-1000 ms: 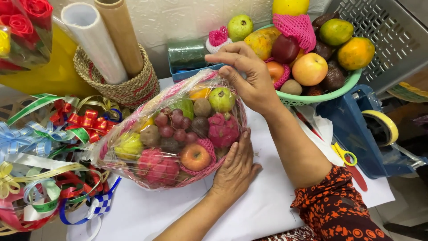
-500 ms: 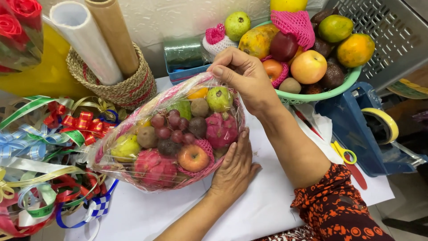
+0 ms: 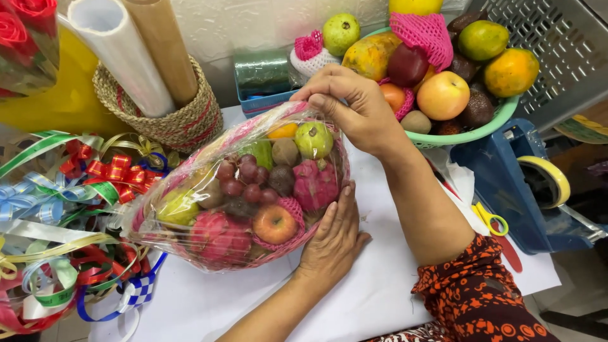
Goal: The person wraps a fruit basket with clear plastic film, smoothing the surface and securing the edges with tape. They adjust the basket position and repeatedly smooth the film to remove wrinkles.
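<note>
A fruit basket [image 3: 247,196] wrapped in clear film rests tilted on the white table [image 3: 392,278]. Inside it I see dragon fruits, grapes, an apple and a green guava. My left hand [image 3: 335,237] presses flat against the basket's near right side and holds it up. My right hand [image 3: 354,107] is at the basket's top edge, fingers pinched on the clear film there.
A green bowl [image 3: 468,136] piled with loose fruit stands behind my right arm. A woven holder [image 3: 171,120] with film and paper rolls is at back left. Coloured ribbons [image 3: 63,209] crowd the left. A blue tape dispenser [image 3: 532,183] and scissors [image 3: 491,221] lie right.
My right hand has shifted slightly lower along the top of the basket, still pinching the film. The basket and my left hand have stayed nearly in place.
</note>
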